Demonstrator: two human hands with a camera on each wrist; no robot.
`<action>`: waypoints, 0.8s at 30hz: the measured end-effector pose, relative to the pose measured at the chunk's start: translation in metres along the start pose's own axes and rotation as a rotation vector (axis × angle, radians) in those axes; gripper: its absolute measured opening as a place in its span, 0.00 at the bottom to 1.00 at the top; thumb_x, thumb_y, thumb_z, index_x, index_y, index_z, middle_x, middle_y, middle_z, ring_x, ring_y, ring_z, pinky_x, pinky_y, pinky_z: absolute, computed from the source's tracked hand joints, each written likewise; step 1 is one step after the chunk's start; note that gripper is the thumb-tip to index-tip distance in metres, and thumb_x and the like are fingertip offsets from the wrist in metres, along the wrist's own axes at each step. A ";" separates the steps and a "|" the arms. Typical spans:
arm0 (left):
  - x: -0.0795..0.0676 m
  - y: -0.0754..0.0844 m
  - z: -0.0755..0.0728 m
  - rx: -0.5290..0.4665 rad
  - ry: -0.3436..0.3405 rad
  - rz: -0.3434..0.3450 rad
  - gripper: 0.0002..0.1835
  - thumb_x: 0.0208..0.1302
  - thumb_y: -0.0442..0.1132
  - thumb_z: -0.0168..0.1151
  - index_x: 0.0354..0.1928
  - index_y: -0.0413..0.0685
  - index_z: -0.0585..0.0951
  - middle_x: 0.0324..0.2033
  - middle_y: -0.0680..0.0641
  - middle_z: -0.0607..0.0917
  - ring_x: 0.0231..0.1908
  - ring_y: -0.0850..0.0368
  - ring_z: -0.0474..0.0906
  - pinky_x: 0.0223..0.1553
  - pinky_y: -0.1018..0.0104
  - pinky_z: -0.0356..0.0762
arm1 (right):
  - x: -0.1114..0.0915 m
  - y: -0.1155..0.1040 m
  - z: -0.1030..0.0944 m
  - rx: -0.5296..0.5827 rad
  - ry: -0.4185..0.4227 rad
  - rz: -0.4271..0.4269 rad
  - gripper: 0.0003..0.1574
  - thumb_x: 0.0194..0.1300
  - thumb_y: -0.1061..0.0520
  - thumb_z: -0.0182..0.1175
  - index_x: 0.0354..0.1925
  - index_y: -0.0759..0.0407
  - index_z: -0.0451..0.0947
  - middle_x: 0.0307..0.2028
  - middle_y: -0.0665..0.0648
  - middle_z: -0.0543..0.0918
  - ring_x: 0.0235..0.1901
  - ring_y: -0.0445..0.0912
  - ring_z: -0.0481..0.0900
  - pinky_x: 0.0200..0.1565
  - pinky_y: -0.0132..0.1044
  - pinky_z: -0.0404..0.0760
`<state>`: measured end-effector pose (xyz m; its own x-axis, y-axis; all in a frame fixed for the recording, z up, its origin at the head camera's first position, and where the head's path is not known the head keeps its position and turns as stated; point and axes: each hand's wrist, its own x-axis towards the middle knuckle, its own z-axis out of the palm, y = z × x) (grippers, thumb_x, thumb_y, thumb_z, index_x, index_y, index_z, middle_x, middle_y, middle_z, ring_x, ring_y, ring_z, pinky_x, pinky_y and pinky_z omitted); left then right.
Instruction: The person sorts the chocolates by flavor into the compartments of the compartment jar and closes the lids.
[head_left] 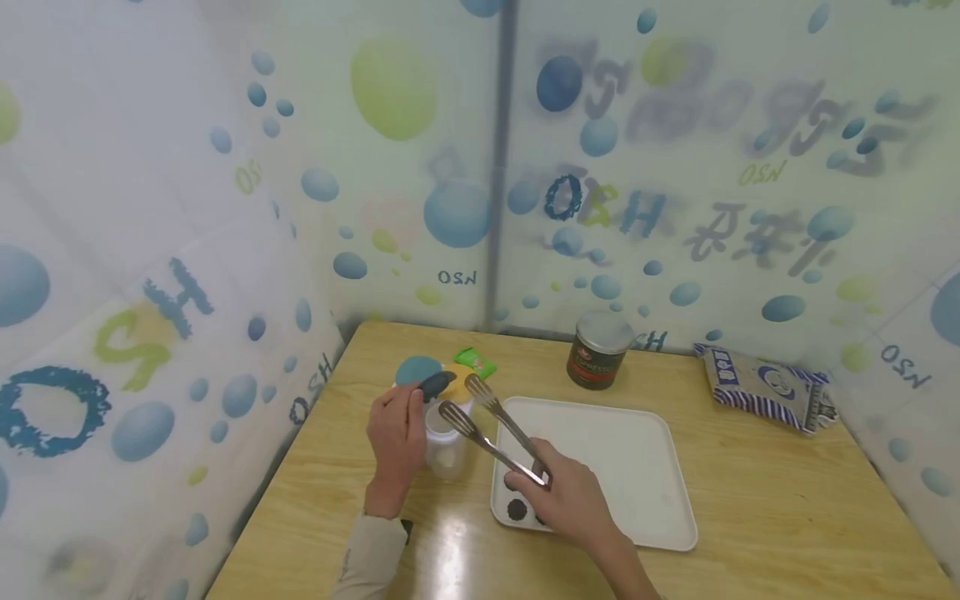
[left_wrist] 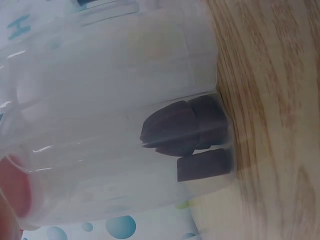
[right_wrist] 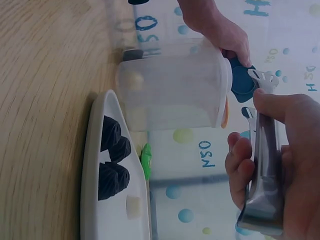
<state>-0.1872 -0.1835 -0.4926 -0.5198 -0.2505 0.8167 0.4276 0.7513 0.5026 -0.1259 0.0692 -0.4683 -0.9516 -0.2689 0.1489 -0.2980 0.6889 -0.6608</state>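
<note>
A translucent white container (head_left: 447, 454) stands on the table with its mouth uncovered. At its rim my left hand (head_left: 397, 433) pinches a dark blue lid (head_left: 437, 384). Several dark pieces (left_wrist: 187, 125) lie at the container's bottom in the left wrist view. My right hand (head_left: 566, 496) grips metal tongs (head_left: 517, 429) whose arms are spread, the tips near the container's mouth with nothing visible between them. Below that hand is a white tray (head_left: 615, 467) with dark fluted pieces (right_wrist: 114, 181) and one pale piece (right_wrist: 134, 206) at its near left end.
Behind the container lie a light blue round thing (head_left: 417, 370), a yellow thing partly hidden, and a green packet (head_left: 475, 362). An espresso tin (head_left: 596, 354) stands behind the tray. A striped bag (head_left: 765, 386) lies at the back right, near the wall.
</note>
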 end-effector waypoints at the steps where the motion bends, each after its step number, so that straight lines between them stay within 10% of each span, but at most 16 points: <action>1: 0.000 0.000 0.000 -0.001 -0.003 0.003 0.07 0.66 0.31 0.58 0.39 0.37 0.84 0.34 0.40 0.88 0.36 0.40 0.82 0.39 0.43 0.76 | 0.000 0.001 0.000 0.007 0.004 0.013 0.23 0.61 0.34 0.65 0.49 0.42 0.76 0.19 0.37 0.71 0.15 0.32 0.65 0.18 0.29 0.63; 24: 0.001 0.002 -0.001 0.015 -0.033 -0.005 0.07 0.67 0.30 0.58 0.40 0.35 0.84 0.34 0.37 0.87 0.36 0.39 0.82 0.39 0.43 0.76 | -0.020 0.078 -0.010 -0.133 -0.030 0.299 0.36 0.61 0.33 0.65 0.57 0.55 0.75 0.22 0.45 0.73 0.20 0.40 0.68 0.22 0.35 0.64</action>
<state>-0.1862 -0.1826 -0.4910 -0.5460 -0.2346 0.8043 0.4141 0.7590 0.5025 -0.1308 0.1352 -0.5154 -0.9964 -0.0592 -0.0602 -0.0144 0.8219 -0.5695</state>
